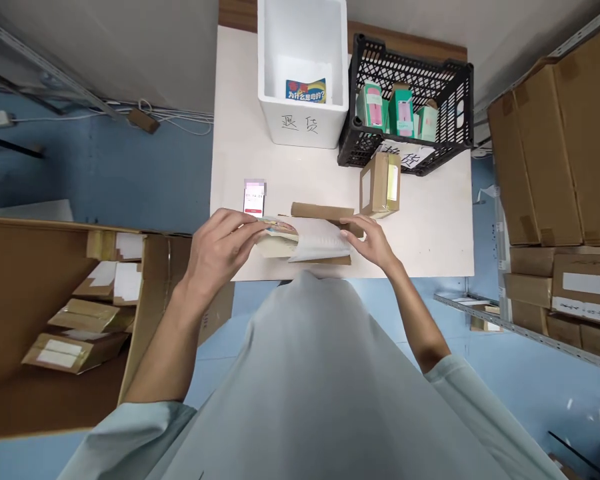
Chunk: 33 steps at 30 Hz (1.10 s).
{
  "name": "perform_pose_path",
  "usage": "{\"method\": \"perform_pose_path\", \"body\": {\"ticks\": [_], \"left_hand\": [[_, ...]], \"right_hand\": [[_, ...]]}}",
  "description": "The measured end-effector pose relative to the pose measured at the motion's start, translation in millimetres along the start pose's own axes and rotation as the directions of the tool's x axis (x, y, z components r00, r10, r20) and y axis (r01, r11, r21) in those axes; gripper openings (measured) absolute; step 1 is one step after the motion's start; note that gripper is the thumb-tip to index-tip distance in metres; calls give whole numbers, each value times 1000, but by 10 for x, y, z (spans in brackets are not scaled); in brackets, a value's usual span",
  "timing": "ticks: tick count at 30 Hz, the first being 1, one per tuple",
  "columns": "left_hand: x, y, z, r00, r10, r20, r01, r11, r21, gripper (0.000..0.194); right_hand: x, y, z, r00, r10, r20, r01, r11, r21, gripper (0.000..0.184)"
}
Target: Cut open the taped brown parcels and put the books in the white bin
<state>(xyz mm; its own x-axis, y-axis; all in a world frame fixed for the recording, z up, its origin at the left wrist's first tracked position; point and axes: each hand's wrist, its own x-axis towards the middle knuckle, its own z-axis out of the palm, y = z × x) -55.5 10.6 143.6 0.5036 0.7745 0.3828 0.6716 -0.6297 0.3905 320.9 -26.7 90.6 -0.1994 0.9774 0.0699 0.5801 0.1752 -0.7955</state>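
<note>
My left hand [220, 248] pinches the edge of a book [276, 249] with a colourful cover and pale page edges. The book's right part lies inside a white wrapping sleeve [320, 240]. At the sleeve's other end is my right hand [373, 241], its thumb and fingers closed on the white material. Beneath and behind the sleeve, brown cardboard flaps [316, 211] of an opened box stick out. A phone [254, 198] with a lit screen lies just beyond my left fingers.
At the back stand a white foam box [303, 127] with a blue book [305, 91] inside, and a black crate [415, 67] holding green boxes. A taped carton [374, 187] sits before the crate. Left is a large carton [130, 347] of parcels; right, shelves [530, 340] of boxes.
</note>
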Motion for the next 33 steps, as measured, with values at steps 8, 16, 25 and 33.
{"method": "perform_pose_path", "body": {"ticks": [8, 16, 25, 33], "left_hand": [[228, 375, 76, 999, -36, 35, 31, 989, 147, 23], [513, 644, -187, 997, -82, 7, 78, 968, 237, 22], [625, 801, -721, 988, -15, -152, 70, 930, 361, 13], [684, 935, -671, 982, -154, 112, 110, 940, 324, 33]], "right_hand": [[0, -57, -105, 982, -116, 148, 127, 990, -66, 54], [90, 401, 223, 958, 49, 282, 27, 966, -257, 25], [-23, 551, 55, 992, 102, 76, -83, 971, -226, 23], [-134, 381, -435, 986, 100, -136, -125, 972, -197, 33]]}}
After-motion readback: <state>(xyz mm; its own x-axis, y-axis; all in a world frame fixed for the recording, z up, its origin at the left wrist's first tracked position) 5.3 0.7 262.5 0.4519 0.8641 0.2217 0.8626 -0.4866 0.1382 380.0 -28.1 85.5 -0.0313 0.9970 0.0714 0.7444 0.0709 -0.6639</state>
